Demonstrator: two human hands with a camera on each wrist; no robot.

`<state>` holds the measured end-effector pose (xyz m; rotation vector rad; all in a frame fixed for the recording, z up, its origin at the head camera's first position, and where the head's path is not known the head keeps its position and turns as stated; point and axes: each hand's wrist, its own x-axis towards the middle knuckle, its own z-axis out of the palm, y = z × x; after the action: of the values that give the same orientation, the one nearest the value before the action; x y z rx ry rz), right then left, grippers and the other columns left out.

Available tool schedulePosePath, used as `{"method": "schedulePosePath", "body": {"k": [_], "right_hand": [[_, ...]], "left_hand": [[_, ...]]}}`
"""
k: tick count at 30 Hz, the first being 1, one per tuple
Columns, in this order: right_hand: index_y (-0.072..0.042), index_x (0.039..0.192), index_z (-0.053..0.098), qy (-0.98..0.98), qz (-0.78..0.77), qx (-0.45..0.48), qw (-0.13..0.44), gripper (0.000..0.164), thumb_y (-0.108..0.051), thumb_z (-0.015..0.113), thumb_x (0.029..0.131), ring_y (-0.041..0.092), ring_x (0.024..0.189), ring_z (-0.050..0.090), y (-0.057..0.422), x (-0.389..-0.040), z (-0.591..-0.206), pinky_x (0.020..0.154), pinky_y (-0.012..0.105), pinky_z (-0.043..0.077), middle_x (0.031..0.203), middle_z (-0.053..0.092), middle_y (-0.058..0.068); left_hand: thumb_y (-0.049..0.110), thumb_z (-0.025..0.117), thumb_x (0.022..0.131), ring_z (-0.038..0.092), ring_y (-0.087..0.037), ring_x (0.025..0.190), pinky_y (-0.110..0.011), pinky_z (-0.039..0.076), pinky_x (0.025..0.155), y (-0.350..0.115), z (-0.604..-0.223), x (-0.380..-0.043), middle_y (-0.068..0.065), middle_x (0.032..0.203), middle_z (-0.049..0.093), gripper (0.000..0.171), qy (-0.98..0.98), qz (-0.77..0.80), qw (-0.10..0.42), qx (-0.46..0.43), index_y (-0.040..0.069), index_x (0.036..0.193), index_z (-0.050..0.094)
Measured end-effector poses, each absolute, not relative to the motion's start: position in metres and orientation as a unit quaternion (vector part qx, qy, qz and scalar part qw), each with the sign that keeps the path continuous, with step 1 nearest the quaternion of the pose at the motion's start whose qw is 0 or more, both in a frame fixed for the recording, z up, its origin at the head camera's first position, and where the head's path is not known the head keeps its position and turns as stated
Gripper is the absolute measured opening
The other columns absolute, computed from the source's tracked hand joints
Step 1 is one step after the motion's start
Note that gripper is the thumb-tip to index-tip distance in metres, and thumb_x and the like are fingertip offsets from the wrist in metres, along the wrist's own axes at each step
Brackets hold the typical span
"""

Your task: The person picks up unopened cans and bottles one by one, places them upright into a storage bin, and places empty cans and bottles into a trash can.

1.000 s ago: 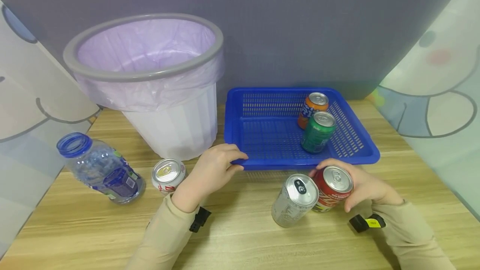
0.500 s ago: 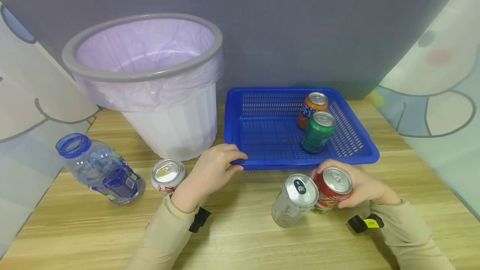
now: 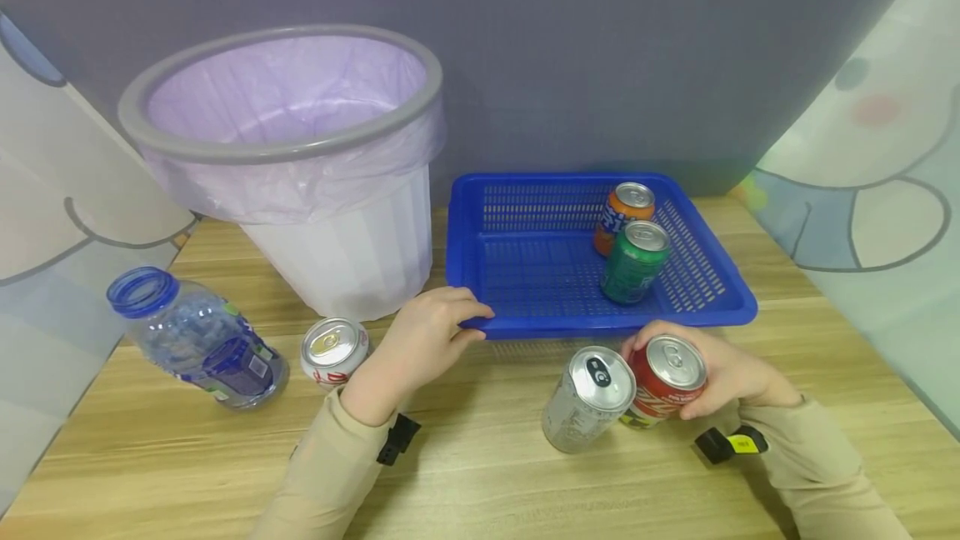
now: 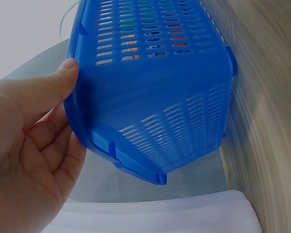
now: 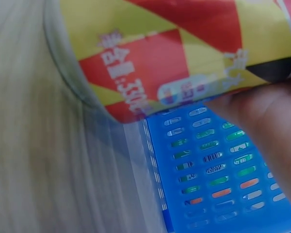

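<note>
My left hand (image 3: pixel 427 340) pinches the near-left rim of a blue plastic basket (image 3: pixel 555 326), thumb outside the wall in the left wrist view. My right hand (image 3: pixel 720 369) grips a red soda can (image 3: pixel 663 382), fingers behind it and thumb on its near right side. The right wrist view shows the yellow-and-red lower part of this can (image 5: pixel 136 63) close to the tabletop. Right beside it, to the left, stands a silver can (image 3: pixel 588 398). Inside the basket, at the right, an orange can (image 3: pixel 625 215) and a green can (image 3: pixel 636 263) stand upright.
A white bin (image 3: pixel 352 248) with a purple liner stands behind my left hand. To its front are a white can (image 3: pixel 335 352), partly behind my left wrist, and an uncapped clear bottle (image 3: pixel 217 348) with a blue neck. A grey panel (image 3: pixel 585 57) rises behind.
My right thumb, earlier held away from the red can, has closed against its side. The left hand keeps its hold on the basket rim. The other things stay in place.
</note>
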<state>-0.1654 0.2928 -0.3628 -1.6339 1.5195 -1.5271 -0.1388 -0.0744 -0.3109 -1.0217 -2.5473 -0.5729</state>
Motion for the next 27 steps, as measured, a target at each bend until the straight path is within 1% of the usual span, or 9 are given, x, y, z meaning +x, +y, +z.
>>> {"method": "schedulePosePath", "body": {"k": [3,7,10,16,22,24,27], "right_hand": [[0.007,0.136,0.029,0.548,-0.553,-0.586,0.225,0.074,0.006,0.072,0.075,0.022,0.131,0.043,0.294,-0.165,-0.363,0.105,0.032,0.042,0.143,0.041,0.011],[0.006,0.139,0.027,0.537,-0.56,-0.585,0.236,0.075,-0.011,0.072,0.083,0.024,0.132,0.042,0.293,-0.163,-0.364,0.105,0.034,0.042,0.144,0.039,0.012],[0.005,0.14,0.026,0.521,-0.569,-0.588,0.243,0.075,-0.017,0.071,0.084,0.026,0.132,0.042,0.29,-0.163,-0.364,0.105,0.035,0.042,0.145,0.038,0.015],[0.004,0.137,0.03,0.496,-0.586,-0.588,0.254,0.069,-0.011,0.071,0.084,0.031,0.13,0.043,0.285,-0.164,-0.364,0.103,0.04,0.044,0.144,0.037,0.02],[0.006,0.131,0.037,0.516,-0.583,-0.591,0.212,0.058,0.0,0.067,0.082,0.024,0.125,0.046,0.283,-0.164,-0.365,0.102,0.032,0.044,0.137,0.046,0.013],[0.006,0.129,0.038,0.523,-0.584,-0.589,0.198,0.056,0.002,0.066,0.08,0.023,0.123,0.047,0.283,-0.164,-0.366,0.101,0.03,0.044,0.133,0.049,0.012],[0.006,0.129,0.039,0.521,-0.588,-0.589,0.191,0.055,0.004,0.064,0.079,0.023,0.121,0.048,0.281,-0.164,-0.367,0.1,0.03,0.044,0.132,0.05,0.012]], "left_hand": [[0.012,0.077,0.077,0.065,-0.015,0.086,-0.029,0.054,0.077,-0.075,-0.311,-0.139,0.001,0.088,0.069,0.022,-0.896,-0.201,0.167,-0.358,0.009,0.098,0.072],[0.012,0.077,0.077,0.065,-0.015,0.086,-0.029,0.054,0.078,-0.075,-0.312,-0.139,0.001,0.088,0.069,0.022,-0.896,-0.203,0.165,-0.358,0.009,0.098,0.072],[0.012,0.077,0.077,0.065,-0.015,0.085,-0.029,0.054,0.077,-0.074,-0.312,-0.138,0.001,0.088,0.069,0.022,-0.896,-0.204,0.166,-0.358,0.009,0.098,0.072],[0.012,0.077,0.077,0.065,-0.015,0.086,-0.029,0.054,0.077,-0.075,-0.312,-0.138,0.001,0.088,0.069,0.022,-0.896,-0.203,0.168,-0.358,0.009,0.098,0.072],[0.012,0.077,0.077,0.065,-0.015,0.086,-0.029,0.054,0.078,-0.074,-0.312,-0.138,0.001,0.089,0.069,0.022,-0.894,-0.205,0.169,-0.36,0.009,0.098,0.072],[0.012,0.077,0.077,0.065,-0.015,0.086,-0.029,0.054,0.078,-0.074,-0.312,-0.138,0.001,0.089,0.069,0.022,-0.894,-0.206,0.168,-0.361,0.009,0.099,0.072],[0.012,0.077,0.077,0.065,-0.015,0.085,-0.028,0.054,0.077,-0.074,-0.312,-0.139,0.001,0.088,0.069,0.022,-0.894,-0.206,0.168,-0.361,0.009,0.099,0.072]]}}
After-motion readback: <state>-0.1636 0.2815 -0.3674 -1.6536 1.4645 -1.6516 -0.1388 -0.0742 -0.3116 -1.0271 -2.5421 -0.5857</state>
